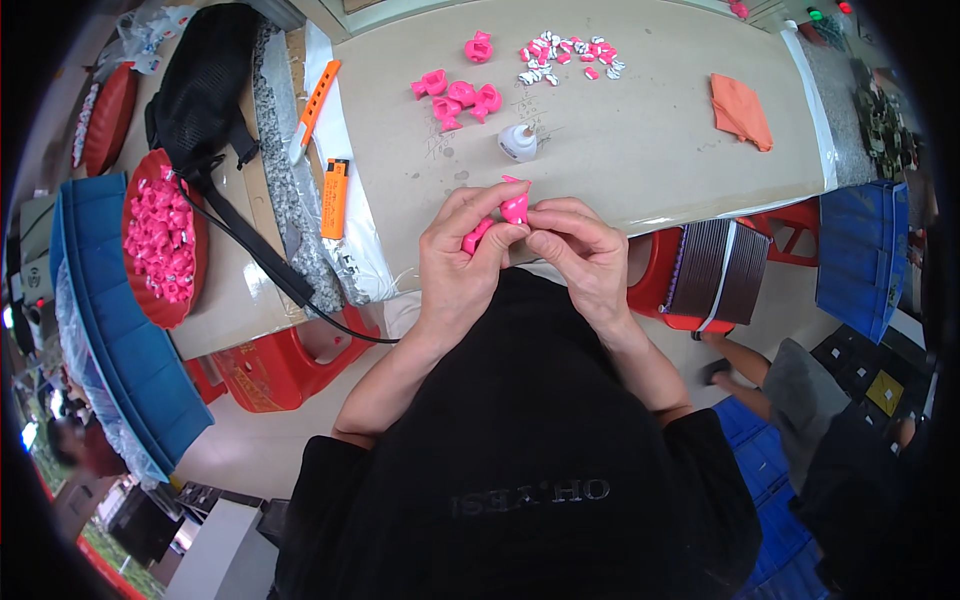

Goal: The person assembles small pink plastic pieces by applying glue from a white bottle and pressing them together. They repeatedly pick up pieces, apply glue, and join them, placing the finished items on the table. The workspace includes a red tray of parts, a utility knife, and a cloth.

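My left hand (455, 245) is closed around pink plastic pieces near the table's front edge. One glossy pink piece (514, 209) sticks up between its fingertips, and more pink plastic (477, 236) shows lower in the grip; whether the two are joined I cannot tell. Thumb and fingers of my right hand (585, 245) are pinched together at the right side of the upper piece. Whatever lies between those right fingertips is hidden. Just beyond my hands stands a small white squeeze bottle (518, 143) with a narrow tip.
Hollow pink pieces (461, 94) and small pink and white-and-black parts (570, 55) lie farther back. An orange cutter (318, 105), an orange box (335, 198) and a red tray (200, 270) of pink parts are left. An orange cloth (740, 112) lies right. A black strap (250, 245) crosses the left side.
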A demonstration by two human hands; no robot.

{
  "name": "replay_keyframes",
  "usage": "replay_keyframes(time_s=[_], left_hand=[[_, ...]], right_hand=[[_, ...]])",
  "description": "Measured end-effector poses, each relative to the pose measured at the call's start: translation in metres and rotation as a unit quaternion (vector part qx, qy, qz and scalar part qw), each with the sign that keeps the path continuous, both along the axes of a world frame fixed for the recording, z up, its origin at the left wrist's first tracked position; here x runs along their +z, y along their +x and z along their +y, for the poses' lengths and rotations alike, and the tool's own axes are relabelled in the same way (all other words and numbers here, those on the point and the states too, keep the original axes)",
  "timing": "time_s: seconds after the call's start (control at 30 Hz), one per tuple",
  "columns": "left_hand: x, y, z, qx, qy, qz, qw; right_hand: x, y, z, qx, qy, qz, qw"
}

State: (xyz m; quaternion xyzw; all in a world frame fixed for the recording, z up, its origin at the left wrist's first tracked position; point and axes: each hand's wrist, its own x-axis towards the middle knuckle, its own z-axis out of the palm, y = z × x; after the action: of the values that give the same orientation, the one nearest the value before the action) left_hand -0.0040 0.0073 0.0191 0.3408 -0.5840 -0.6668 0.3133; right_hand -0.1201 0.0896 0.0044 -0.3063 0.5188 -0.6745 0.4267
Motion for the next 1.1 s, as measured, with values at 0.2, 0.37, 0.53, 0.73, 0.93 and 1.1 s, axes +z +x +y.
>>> replay_keyframes(time_s=[0.2, 0.37, 0.53, 0.73, 0.93, 1.1], left_hand=[[0.001, 0.001, -0.001, 0.013, -0.025, -0.019, 0.999], [-0.005, 0.012, -0.007, 0.004, 0.051, -0.010, 0.999], [-0.004, 0.020, -0.009, -0.015, 0.172, 0.033, 0.984], [-0.004, 0.026, -0.007, -0.039, 0.144, 0.002, 0.989], [-0.001, 0.021, -0.003, -0.031, -0.085, -0.108, 0.990], [0.000, 0.019, -0.002, -0.022, -0.153, -0.142, 0.978]], right_hand=[[0.005, -0.019, -0.009, -0.039, 0.037, 0.107, 0.993], [-0.001, -0.034, -0.025, -0.083, 0.071, 0.246, 0.963], [0.000, -0.031, -0.043, -0.065, 0.083, 0.348, 0.931], [-0.001, -0.024, -0.055, -0.074, 0.094, 0.401, 0.908], [-0.010, -0.021, -0.058, -0.097, 0.078, 0.401, 0.908], [-0.016, -0.024, -0.052, -0.109, 0.029, 0.343, 0.933]])
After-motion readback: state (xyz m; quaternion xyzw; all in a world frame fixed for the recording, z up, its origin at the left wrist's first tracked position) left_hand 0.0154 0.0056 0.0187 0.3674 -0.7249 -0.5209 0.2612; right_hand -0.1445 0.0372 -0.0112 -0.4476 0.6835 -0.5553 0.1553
